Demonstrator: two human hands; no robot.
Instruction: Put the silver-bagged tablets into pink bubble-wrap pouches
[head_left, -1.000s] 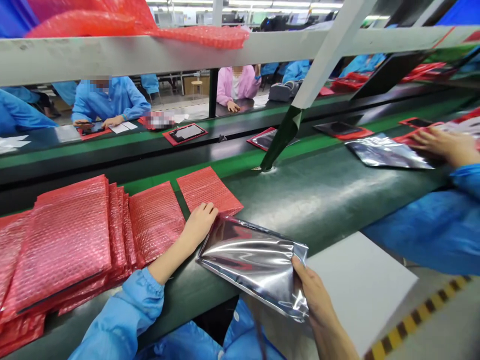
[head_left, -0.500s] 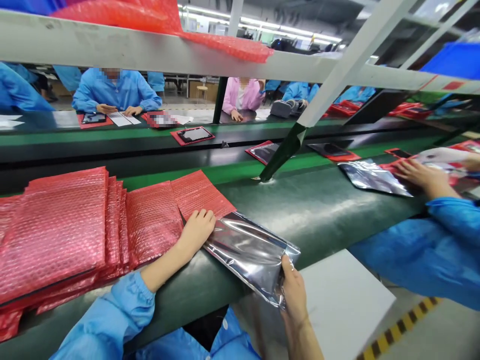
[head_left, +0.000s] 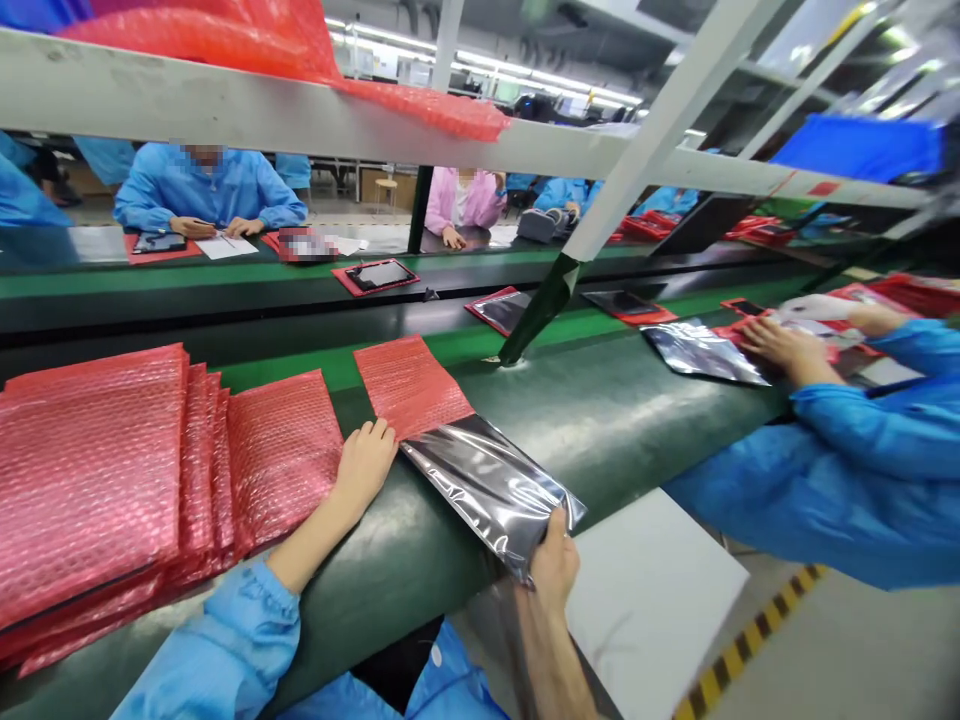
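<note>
A shiny dark film-covered panel lies slanted over the green bench edge, its far end against a red bubble-wrap sleeve. My right hand is closed on the near right corner of the panel. My left hand rests by the sleeve's lower left corner, its fingers bent together; what they grip, if anything, is hidden. Left of that hand stands a single red bubble sleeve, beside a thick stack of red bubble-wrap sleeves.
A white post with a dark green foot rises from the bench. At right, a co-worker's hand is near another silvery packet. A pale board lies below the bench edge. People sit across the line.
The red sleeve at the panel's far end has come apart from the sleeves at left, leaving a gap. My left hand has moved off the panel's edge. The whole view has shifted.
</note>
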